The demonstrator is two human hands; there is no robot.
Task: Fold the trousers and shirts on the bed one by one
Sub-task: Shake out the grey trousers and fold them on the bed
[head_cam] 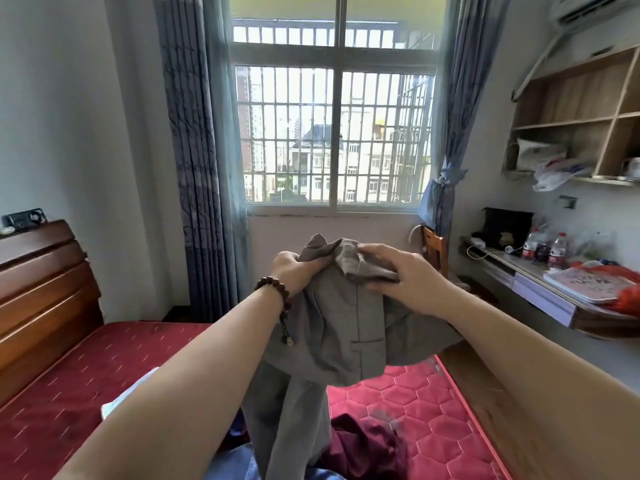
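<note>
The left hand (291, 268) and right hand (405, 278) each grip the grey shirt (332, 327) high above the bed (450, 410), so it hangs straight for folding.

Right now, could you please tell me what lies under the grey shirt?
Under the hanging grey shirt lie a maroon garment and blue cloth on the red mattress; anything directly behind it is covered.

No legible text; red labels on the bottles (544, 250) too blurred to read
</note>
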